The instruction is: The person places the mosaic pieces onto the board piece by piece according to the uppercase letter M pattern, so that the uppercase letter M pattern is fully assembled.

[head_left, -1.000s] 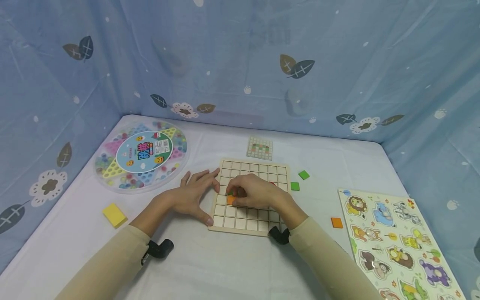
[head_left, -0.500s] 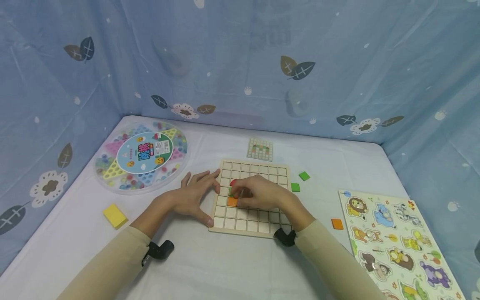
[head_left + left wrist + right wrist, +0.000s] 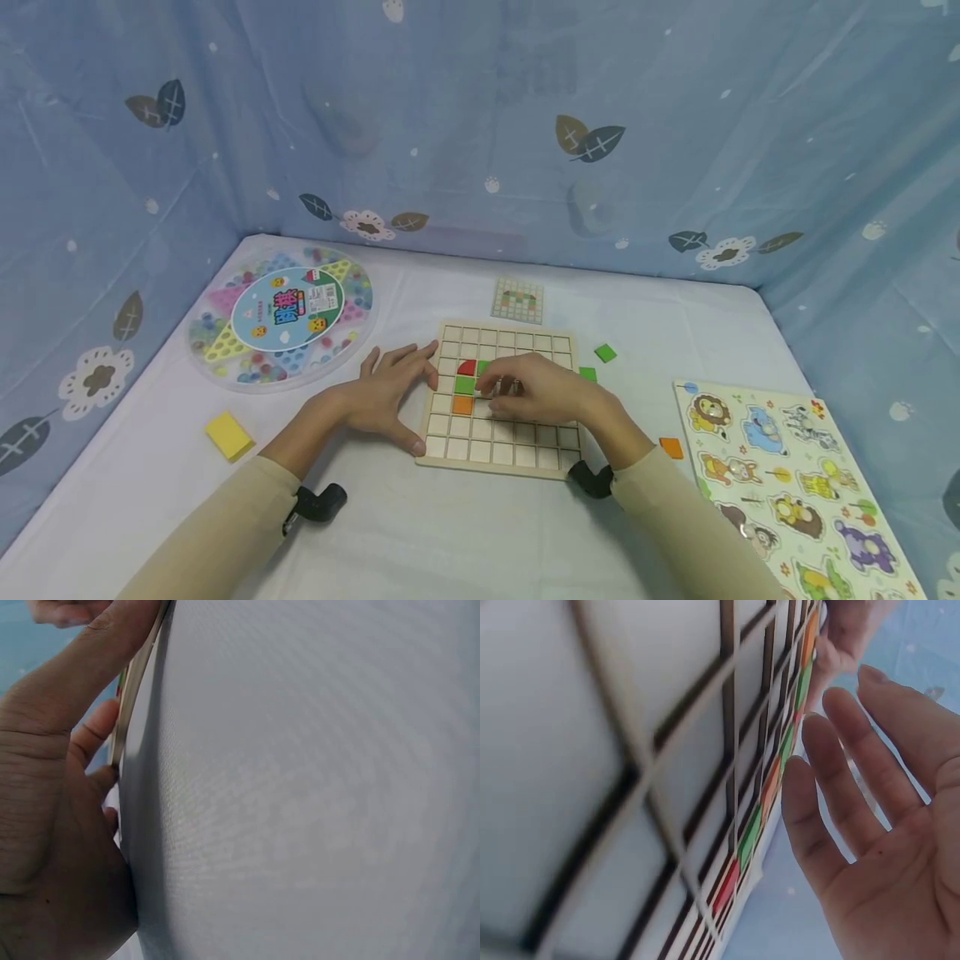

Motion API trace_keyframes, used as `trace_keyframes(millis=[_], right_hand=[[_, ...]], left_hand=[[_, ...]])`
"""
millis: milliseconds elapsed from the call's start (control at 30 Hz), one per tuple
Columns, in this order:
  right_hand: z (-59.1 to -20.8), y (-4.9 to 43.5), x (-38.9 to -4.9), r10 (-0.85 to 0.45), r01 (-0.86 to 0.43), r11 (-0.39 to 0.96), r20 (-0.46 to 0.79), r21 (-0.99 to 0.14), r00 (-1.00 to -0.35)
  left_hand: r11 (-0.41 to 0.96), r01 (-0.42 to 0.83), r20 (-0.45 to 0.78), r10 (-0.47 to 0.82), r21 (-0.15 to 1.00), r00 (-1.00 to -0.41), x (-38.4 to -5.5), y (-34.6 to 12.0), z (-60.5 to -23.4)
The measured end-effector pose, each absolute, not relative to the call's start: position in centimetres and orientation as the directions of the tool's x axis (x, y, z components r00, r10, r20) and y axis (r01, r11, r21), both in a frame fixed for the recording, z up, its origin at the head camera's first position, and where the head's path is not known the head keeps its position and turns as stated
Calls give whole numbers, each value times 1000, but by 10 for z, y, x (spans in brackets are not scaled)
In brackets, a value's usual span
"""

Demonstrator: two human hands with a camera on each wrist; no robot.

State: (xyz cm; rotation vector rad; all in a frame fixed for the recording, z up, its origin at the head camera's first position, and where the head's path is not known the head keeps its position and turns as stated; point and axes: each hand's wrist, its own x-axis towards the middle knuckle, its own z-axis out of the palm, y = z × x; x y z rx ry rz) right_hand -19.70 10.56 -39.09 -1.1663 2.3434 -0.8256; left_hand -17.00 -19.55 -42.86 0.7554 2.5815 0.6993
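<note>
A wooden grid board (image 3: pixel 517 460) lies on the white cloth. My left hand (image 3: pixel 386 400) rests against its left edge, thumb by the near corner and fingers spread farther up; the left wrist view shows that thumb (image 3: pixel 82 671) along the rim. In the board's left part sit a red rounded tile (image 3: pixel 467 367), a green tile (image 3: pixel 464 385) below it, and an orange tile (image 3: pixel 462 405) nearest me. Over the middle hovers my right hand (image 3: pixel 536 390), fingers loosely bent and holding nothing. It hides tiles from the head view; the right wrist view shows a row including an orange tile (image 3: pixel 771 780).
A small pattern card (image 3: pixel 517 300) lies behind the board. Loose green tiles (image 3: pixel 605 352) and an orange tile (image 3: pixel 671 448) lie to the right, near an animal puzzle board (image 3: pixel 795 492). On the left are a round marble game box (image 3: pixel 288 308) and a yellow block (image 3: pixel 229 435).
My right hand has drawn back to the right from the left column of tiles, so the red, green and orange ones there now show fully. My left hand has stayed put.
</note>
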Motion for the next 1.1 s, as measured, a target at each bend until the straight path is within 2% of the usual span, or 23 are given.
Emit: trace_keyframes(millis=[267, 400, 600, 1100], right_hand=[[-387, 129, -199, -802, -557, 448, -38, -700, -597], [-389, 142, -197, -764, -530, 480, -36, -699, -644], [-394, 163, -194, -715, -495, 531, -50, -688, -697], [-389, 206, -202, -660, -535, 586, 25, -609, -751]], left_hand=[[742, 405, -198, 575, 534, -793, -171, -195, -430], [736, 414, -191, 583, 535, -789, -173, -192, -431], [737, 420, -194, 587, 530, -786, -175, -190, -433], [730, 404, -191, 582, 552, -790, -170, -196, -435]])
